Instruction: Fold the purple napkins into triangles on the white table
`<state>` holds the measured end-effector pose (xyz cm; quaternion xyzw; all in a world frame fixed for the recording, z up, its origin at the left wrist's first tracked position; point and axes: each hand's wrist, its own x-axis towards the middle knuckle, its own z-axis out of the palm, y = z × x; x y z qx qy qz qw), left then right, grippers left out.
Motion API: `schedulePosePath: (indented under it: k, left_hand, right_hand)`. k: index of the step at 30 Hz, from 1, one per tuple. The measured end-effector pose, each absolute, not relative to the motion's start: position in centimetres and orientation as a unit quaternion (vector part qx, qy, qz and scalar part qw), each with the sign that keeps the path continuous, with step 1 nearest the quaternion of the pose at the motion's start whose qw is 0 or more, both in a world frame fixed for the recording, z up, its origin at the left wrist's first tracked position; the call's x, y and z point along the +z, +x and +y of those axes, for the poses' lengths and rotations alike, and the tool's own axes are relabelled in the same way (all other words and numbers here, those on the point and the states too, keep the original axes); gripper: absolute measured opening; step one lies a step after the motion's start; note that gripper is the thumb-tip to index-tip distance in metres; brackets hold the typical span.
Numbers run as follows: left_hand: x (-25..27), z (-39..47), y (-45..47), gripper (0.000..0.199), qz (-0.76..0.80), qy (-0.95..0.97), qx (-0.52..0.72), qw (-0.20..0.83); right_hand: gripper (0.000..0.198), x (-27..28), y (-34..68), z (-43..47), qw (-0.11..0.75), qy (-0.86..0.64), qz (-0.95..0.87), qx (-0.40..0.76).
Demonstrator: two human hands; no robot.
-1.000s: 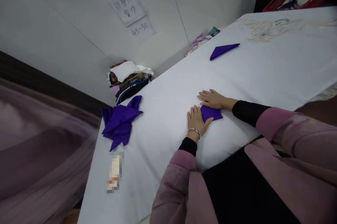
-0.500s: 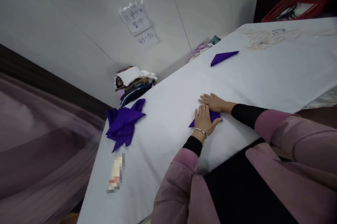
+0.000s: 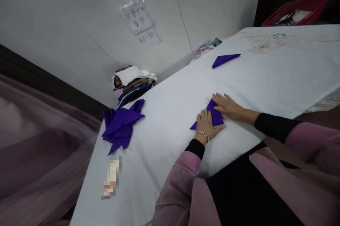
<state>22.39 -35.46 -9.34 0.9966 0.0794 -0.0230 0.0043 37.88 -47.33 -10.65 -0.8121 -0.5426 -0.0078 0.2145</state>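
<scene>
A purple cloth napkin [image 3: 216, 115], folded into a triangle, lies on the white-covered table [image 3: 170, 130] in front of me. My left hand [image 3: 206, 126] rests flat on its left part, fingers stretched and thumb out to the right, hiding some of the cloth. At the napkin's upper right edge, my right hand [image 3: 228, 106] lies with fingers extended and palm down. Neither hand grips the cloth. Farther back on the table is a second folded purple napkin [image 3: 225, 60], a narrow triangle.
A loose heap of purple napkins [image 3: 123, 125] sits at the table's left side, with a blurred-out item [image 3: 111, 176] below it. Folded clothes [image 3: 134, 82] are stacked by the wall, beneath paper signs [image 3: 137, 17]. A red basket [image 3: 310, 8] stands beyond the far right end.
My right hand has slid to the right, off the middle of the napkin, uncovering more of it. My left hand stays pressed on the cloth.
</scene>
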Motion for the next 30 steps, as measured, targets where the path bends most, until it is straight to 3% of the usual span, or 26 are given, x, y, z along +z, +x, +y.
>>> schedulePosePath:
  k: [5,9,15,22,30]
  left_hand:
    - [-9.5,-35.4,22.3,0.088,0.066,0.998,-0.022,-0.008]
    - [-9.4,-35.4,22.3,0.093,0.071,0.997,-0.027,0.005]
    - [-9.0,-35.6,22.0,0.097,0.071,0.997,-0.026,0.029]
    - [-8.5,-35.6,22.1,0.104,0.084,0.994,-0.046,0.052]
    - [-8.7,-35.6,22.0,0.105,0.081,0.994,-0.031,0.066]
  right_hand:
    - [0.072,-11.6,32.2,-51.0,0.201,-0.74,-0.642,-0.007]
    - [0.075,-12.4,30.9,-52.6,0.199,-0.734,-0.649,-0.006]
    - [0.065,-11.0,32.3,-54.1,0.195,-0.755,-0.621,0.071]
    - [0.066,-8.6,35.6,-48.6,0.188,-0.792,-0.58,0.014]
    - [0.065,-11.3,37.2,-45.4,0.159,-0.801,-0.574,0.055]
